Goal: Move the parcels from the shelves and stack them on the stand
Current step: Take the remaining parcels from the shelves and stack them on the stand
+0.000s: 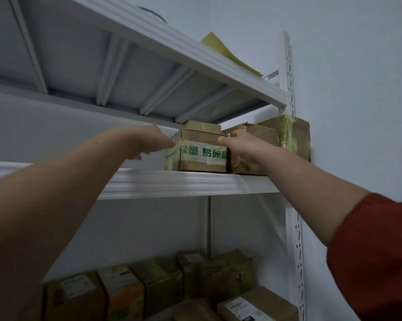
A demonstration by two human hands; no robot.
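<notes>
Our right hand (246,151) is clamped on the small parcel (203,156). The thumb lies along its upper front edge, and the fingers slip down its right side into the gap beside the neighbouring box (250,132). Our left hand (149,142) meets the parcel's left side with the fingertips touching the taped corner. We cannot tell whether those fingers curl round the back or only press, though one finger hangs curled below the palm. Both arms are raised and stretched nearly straight. The left forearm is bare, and the right one comes out of a rust-red sleeve (375,251).

The parcel is a squat cardboard carton, creased and dented on top. A band of white tape with green printed characters runs round it, and yellowish clear tape covers its left end. It stands at the front edge of the middle shelf (183,181), toward the right end.

At the shelf's right corner a taller carton (292,135) sits against the perforated white upright (290,72), wrapped in glossy, wrinkled tape. The shelves are white ribbed metal. A yellow envelope (227,54) overhangs the top shelf's edge. On the lower shelf stand more brown labelled parcels (149,288).
</notes>
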